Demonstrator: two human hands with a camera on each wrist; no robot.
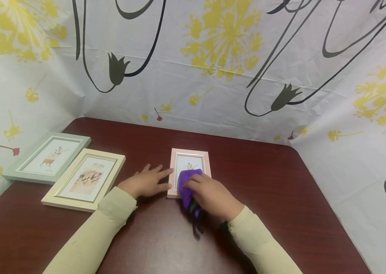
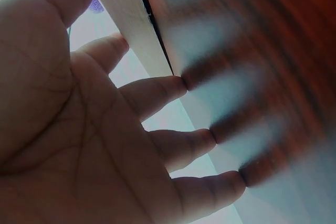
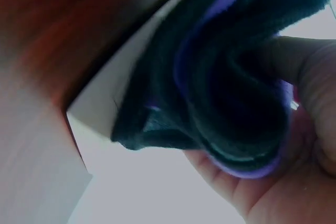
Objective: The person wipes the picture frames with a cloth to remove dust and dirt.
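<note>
A small pink picture frame (image 1: pixel 183 161) lies flat on the dark red table, its lower right part covered by a purple cloth (image 1: pixel 187 183). My right hand (image 1: pixel 216 196) grips this bunched cloth and presses it onto the frame's front. In the right wrist view the cloth (image 3: pixel 210 82) shows thick folds, dark on one face and purple on the other, held between thumb and fingers. Beside the frame's left edge, my left hand (image 1: pixel 148 183) spreads its fingers, with the index finger and thumb at that edge. The left wrist view shows its palm (image 2: pixel 89 114) and straight fingers.
On the left of the table (image 1: pixel 265 182) lie a cream picture frame (image 1: pixel 59 201) with a flower picture and a grey-green frame (image 1: pixel 35 176), side by side. A white sheet (image 1: pixel 165 80) with yellow and grey plant prints hangs behind and along the sides.
</note>
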